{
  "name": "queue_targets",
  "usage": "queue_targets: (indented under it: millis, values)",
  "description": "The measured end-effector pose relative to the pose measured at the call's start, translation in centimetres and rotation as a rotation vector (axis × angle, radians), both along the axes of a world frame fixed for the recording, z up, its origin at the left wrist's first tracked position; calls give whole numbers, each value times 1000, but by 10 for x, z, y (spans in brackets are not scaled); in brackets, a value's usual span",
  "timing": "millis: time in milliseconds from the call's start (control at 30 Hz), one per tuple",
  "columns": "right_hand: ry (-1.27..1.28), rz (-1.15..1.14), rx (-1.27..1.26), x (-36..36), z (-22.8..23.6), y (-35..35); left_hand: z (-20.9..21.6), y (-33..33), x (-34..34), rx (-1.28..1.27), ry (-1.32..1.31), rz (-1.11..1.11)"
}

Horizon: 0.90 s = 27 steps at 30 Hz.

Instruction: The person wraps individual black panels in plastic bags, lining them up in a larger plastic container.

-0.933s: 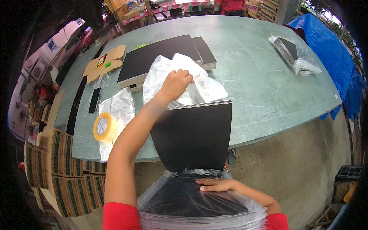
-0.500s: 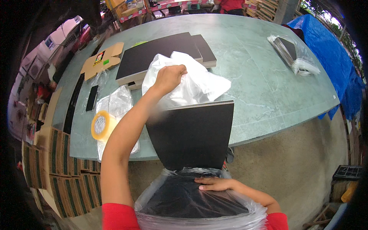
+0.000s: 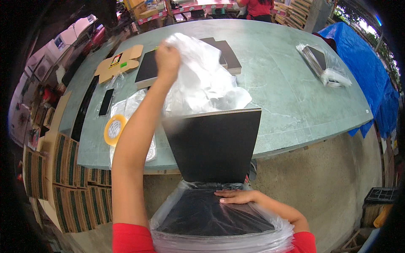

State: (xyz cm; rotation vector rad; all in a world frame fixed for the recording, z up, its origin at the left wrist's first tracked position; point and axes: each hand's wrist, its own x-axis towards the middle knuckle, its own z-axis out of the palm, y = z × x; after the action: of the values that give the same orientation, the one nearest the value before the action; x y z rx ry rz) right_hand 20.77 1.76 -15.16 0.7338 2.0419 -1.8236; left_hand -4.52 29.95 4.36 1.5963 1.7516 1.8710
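Note:
My left hand (image 3: 168, 63) is closed on a clear plastic bag (image 3: 202, 71) and holds it up over the table; the lower part of the bag hangs crumpled. My right hand (image 3: 236, 196) lies flat, fingers stretched, on a stack of black boards wrapped in clear plastic (image 3: 211, 217), close to my body. Between the two hands a black board (image 3: 215, 143) leans upright against the table's front edge. Behind the raised bag, thick black-topped stacks (image 3: 231, 59) rest on the table, partly hidden.
A roll of tape (image 3: 114, 130) sits on plastic bags on the green table (image 3: 291, 122), near a dark phone-like slab (image 3: 106, 102) and a flattened cardboard box (image 3: 120, 63). Bagged boards (image 3: 320, 63) lie far right beside a blue tarp (image 3: 358, 71). Cardboard bundles (image 3: 80, 206) stand lower left.
My left hand has lifted the plastic bag upward and slightly left, drawing it out taller. My right hand stays flat on the wrapped stack.

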Motion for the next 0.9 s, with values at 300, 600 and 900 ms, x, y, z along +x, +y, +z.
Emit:
queue_targets:
  millis: [300,600,900]
  values:
    - [313,-474,177,10,23,19,-64,-244,5,-857,1001,-602]
    - [950,-1172,-374,-5,107,76,-88,-254,-13,-936,-615,-603]
    - [528,-977,-84,6,95,62,-101,-247,-2,-798,-853,-521]
